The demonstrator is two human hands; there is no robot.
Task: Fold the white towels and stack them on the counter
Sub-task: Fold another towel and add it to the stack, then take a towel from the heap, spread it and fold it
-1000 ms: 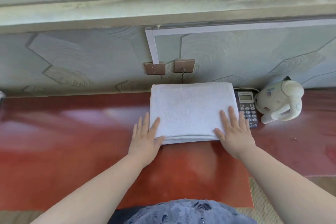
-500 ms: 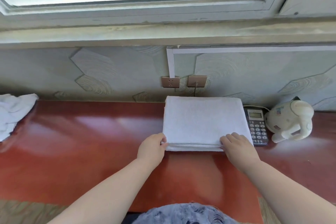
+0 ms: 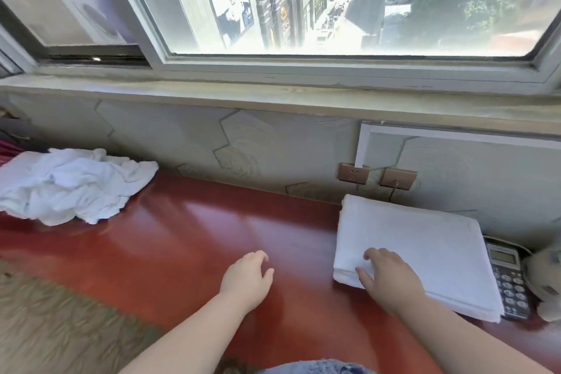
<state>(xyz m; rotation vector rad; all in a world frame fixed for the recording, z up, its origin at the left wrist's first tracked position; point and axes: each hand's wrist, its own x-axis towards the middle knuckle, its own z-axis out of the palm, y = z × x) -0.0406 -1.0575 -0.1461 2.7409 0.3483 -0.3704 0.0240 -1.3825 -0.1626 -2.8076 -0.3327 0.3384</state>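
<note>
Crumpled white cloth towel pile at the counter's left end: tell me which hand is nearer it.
Left. The left hand is over the glossy red counter, right of the crumpled white towel pile and apart from it; the right hand touches the folded white towel farther right.

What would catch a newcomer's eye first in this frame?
A neatly folded white towel lies at the right of the red counter, the right hand resting on its near corner. Far left sits a crumpled heap of white towels; the left hand is between them.
</note>
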